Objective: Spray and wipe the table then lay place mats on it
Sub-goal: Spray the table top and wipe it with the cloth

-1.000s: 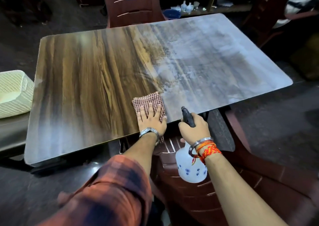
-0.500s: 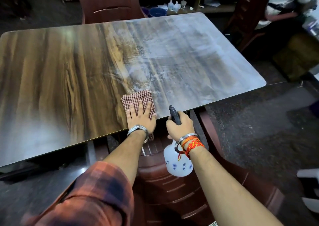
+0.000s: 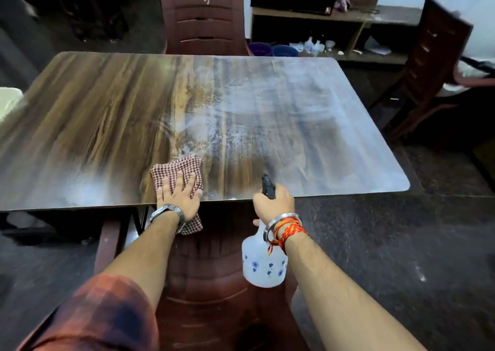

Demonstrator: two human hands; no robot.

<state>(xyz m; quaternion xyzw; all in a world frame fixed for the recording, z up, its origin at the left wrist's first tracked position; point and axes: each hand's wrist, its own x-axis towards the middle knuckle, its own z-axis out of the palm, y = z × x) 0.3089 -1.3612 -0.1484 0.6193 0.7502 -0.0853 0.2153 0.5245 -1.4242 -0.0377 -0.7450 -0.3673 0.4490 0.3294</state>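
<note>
The wood-grain table (image 3: 107,115) fills the middle of the view; its right half is hazy with spray. My left hand (image 3: 179,196) lies flat with straight fingers on a red-and-white checked cloth (image 3: 180,168) at the table's near edge, and part of the cloth hangs over that edge. My right hand (image 3: 273,203) grips the black trigger head of a white spray bottle (image 3: 261,263) with small blue flowers, held just off the near edge with the nozzle pointing over the table. No place mats are in view.
A maroon plastic chair (image 3: 203,21) stands at the far side, another (image 3: 209,283) right below my arms, and a dark one (image 3: 431,53) at the right. A low shelf (image 3: 348,18) with small bottles is at the back. A white basket (image 3: 9,101) shows at the left edge.
The view has tilted up, showing more of the far chair and shelf. Both hands keep their places at the near edge; the left hand and cloth sit slightly more over the edge.
</note>
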